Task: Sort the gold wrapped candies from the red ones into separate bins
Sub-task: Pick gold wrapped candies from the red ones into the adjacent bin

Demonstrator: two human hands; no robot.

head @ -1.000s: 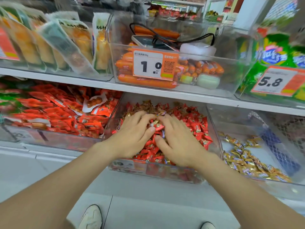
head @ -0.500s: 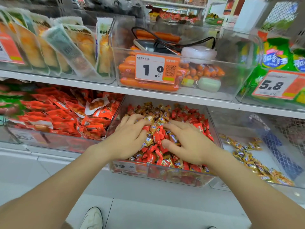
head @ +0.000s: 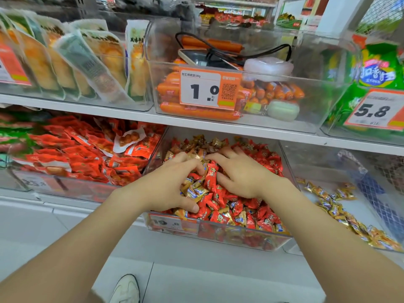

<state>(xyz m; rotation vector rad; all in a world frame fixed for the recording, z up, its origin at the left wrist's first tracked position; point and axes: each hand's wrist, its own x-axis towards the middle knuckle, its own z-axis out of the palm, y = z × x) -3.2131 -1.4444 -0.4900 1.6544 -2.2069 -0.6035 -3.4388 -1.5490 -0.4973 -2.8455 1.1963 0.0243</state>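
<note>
A clear middle bin (head: pixel 218 225) on the lower shelf holds a mixed heap of red candies (head: pixel 269 162) and gold candies (head: pixel 197 142). Both my hands are in this heap. My left hand (head: pixel 172 184) curls its fingers and thumb round a small clump of gold candies (head: pixel 194 191). My right hand (head: pixel 242 173) lies on the red candies with its fingers spread and straight, fingertips near the left hand's. To the right, a second clear bin (head: pixel 323 171) holds only gold candies (head: pixel 341 204), strewn along its floor.
Left of the middle bin is a bin of red snack packets (head: pixel 87 154). The shelf edge (head: pixel 218 125) above overhangs the candy bins; it carries bins of sausages with a 1.0 price tag (head: pixel 209 88), pouches and green bags. My shoe (head: pixel 126 289) shows on the pale floor.
Both hands have slid a little toward the back of the heap and parted. My left hand's fingers have curled in, with gold candies now showing between its fingers and thumb.
</note>
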